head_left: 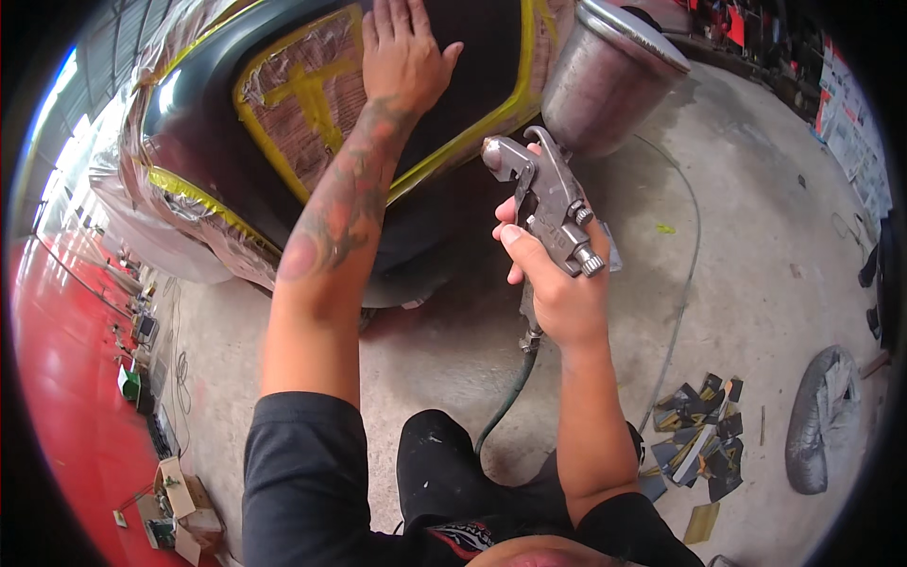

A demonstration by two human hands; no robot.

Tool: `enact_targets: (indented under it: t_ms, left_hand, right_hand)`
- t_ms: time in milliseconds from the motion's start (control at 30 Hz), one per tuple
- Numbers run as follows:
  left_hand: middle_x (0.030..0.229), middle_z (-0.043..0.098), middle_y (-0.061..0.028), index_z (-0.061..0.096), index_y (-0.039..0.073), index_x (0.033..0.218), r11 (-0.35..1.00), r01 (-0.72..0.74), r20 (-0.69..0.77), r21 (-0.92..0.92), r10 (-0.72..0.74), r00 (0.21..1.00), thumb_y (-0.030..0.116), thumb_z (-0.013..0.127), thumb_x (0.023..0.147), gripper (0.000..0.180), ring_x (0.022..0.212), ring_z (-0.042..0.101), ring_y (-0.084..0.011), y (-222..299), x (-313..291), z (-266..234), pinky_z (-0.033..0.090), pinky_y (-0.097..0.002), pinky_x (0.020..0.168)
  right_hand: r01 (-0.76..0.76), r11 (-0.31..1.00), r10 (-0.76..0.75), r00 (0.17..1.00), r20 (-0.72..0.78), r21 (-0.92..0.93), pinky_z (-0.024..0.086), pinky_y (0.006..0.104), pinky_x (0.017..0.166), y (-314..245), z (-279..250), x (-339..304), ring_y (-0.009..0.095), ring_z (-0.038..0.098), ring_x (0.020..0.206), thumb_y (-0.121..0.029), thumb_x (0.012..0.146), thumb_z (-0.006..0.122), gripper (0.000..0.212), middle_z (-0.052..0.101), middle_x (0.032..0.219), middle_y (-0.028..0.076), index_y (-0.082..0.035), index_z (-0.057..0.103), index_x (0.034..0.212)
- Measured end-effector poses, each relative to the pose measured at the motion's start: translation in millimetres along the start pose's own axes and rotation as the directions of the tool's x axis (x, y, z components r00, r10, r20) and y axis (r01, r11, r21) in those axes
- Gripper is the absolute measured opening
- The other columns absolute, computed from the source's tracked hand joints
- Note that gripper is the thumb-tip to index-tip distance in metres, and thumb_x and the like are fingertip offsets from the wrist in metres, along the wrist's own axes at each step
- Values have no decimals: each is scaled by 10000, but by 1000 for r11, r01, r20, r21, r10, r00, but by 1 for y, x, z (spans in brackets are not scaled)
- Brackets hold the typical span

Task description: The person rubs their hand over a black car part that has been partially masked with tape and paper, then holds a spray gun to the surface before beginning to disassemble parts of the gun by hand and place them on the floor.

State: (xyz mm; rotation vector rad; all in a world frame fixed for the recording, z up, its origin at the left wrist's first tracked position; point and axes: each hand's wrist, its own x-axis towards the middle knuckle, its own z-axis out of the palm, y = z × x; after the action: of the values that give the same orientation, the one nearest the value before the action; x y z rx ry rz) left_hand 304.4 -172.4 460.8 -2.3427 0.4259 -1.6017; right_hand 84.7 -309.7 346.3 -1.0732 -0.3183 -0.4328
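Observation:
My left hand (403, 59) lies flat, fingers stretched out, on the dark panel of a car body (477, 71) at the top of the view. Beside it, a section covered with brown paper (312, 90) is edged with yellow masking tape (519, 102). My right hand (567, 283) grips a metal spray gun (553, 194) by its handle, its nozzle end toward the upper left. A grey metal paint cup (609, 85) with a lid sits on the gun. From the handle's lower end a dark green air hose (507, 402) runs down toward my legs.
Clear plastic sheeting (118, 156) wraps the car's left side. A thin hose (694, 236) crosses the concrete floor on the right. Sandpaper scraps (699, 435) lie in a pile near a grey, rounded bundle (820, 420). An opened cardboard box (179, 506) stands at lower left.

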Motion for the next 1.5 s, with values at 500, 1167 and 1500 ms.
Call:
enact_targets:
  t_ms: [500, 1167, 1500]
  left_hand:
    - [1603, 314, -184, 337, -32, 1514, 971, -220, -64, 98, 227, 972, 460, 574, 950, 786, 1497, 265, -341, -29, 40, 1, 198, -520, 1217]
    - [1573, 339, -211, 368, 11, 1508, 966, 241, -308, -97, -259, 915, 403, 496, 995, 658, 1465, 287, -409, -202, -90, -58, 225, -536, 1189]
    - [1660, 16, -255, 28, 32, 1604, 911, 371, -89, -180, -390, 916, 519, 370, 1043, 817, 1527, 52, -457, -133, -249, -21, 107, -578, 1209]
  right_hand:
    - [6, 1000, -7, 1000, 26, 27, 496, 202, 568, -21, -6, -3, 43, 582, 723, 1, 871, 648, 599, 672, 975, 16, -70, 508, 1449]
    - [-153, 986, 120, 920, 373, 60, 497, 242, 842, -2, 45, -31, 87, 596, 933, 39, 886, 615, 592, 648, 1052, 60, -16, 469, 1457]
    - [-182, 982, 183, 892, 413, -42, 484, 229, 764, 29, 63, -40, 77, 580, 841, 19, 876, 616, 595, 650, 986, 44, -42, 483, 1452]
